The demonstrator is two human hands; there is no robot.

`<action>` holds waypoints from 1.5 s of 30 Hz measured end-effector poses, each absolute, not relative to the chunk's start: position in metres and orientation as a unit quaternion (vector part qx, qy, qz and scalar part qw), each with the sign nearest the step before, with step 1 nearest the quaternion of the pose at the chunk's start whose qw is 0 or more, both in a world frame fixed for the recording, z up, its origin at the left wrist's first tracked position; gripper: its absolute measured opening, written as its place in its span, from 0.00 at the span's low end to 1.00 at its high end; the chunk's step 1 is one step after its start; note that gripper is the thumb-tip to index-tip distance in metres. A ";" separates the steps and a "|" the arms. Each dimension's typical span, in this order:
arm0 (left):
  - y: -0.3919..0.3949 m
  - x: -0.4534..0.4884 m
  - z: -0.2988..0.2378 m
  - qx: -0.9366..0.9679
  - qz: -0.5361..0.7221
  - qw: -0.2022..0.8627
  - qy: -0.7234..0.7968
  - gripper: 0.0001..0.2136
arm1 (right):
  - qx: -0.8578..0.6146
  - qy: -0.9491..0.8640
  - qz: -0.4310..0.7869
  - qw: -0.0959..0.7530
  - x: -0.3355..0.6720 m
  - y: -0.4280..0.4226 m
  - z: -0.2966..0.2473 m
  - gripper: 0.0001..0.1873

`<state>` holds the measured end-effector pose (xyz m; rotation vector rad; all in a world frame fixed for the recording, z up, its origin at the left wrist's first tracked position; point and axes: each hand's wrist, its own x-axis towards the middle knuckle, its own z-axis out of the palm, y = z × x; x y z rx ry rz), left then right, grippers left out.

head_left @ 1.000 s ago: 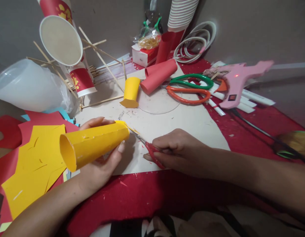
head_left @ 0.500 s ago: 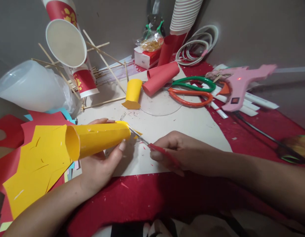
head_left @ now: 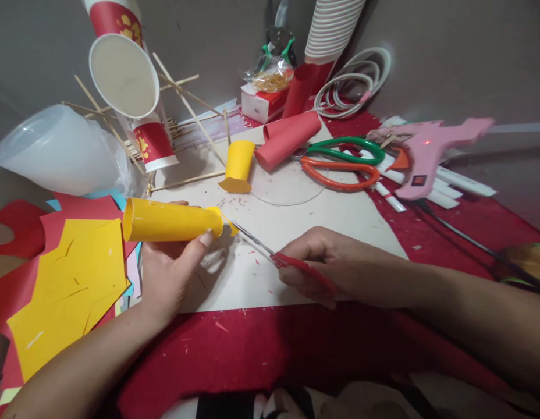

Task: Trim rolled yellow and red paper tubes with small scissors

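My left hand (head_left: pixel 167 276) is wrapped round a rolled yellow paper tube (head_left: pixel 169 220), held level over the beige board (head_left: pixel 340 224). Its wide mouth faces left. My right hand (head_left: pixel 326 265) grips small red-handled scissors (head_left: pixel 279 258). Their blades point up and left, with the tips just right of the tube's narrow end, where a small yellow flap sticks out.
A short yellow tube (head_left: pixel 237 167) and a red paper tube (head_left: pixel 291 138) lie further back, beside large green and orange scissors (head_left: pixel 344 162). A pink glue gun (head_left: pixel 427 152) rests at right. Paper cups (head_left: pixel 124 75) on sticks, a plastic bag (head_left: pixel 56 151) and cut paper sheets (head_left: pixel 64 285) fill the left.
My left hand turned the yellow tube so its mouth now faces left rather than toward me. My right hand drew the scissors back to the right, away from the tube's end.
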<state>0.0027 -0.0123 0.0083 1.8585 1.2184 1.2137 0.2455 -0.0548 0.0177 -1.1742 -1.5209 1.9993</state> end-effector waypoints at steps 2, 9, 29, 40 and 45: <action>-0.016 0.005 0.011 0.662 0.473 0.345 0.468 0.21 | -0.414 -0.538 0.710 0.188 0.244 -0.056 0.018 0.28; -0.023 0.012 0.022 0.739 0.465 0.237 0.427 0.22 | -0.433 -0.530 0.705 0.186 0.238 -0.055 0.019 0.29; -0.036 0.009 0.019 0.767 0.431 0.222 0.419 0.25 | -0.405 -0.581 0.660 0.252 0.231 -0.058 0.015 0.27; -0.037 0.010 0.018 0.769 0.433 0.235 0.407 0.25 | -0.392 -0.624 0.619 0.272 0.234 -0.059 0.010 0.21; -0.038 0.012 0.019 0.760 0.441 0.242 0.411 0.25 | -0.390 -0.645 0.591 0.287 0.234 -0.059 0.012 0.21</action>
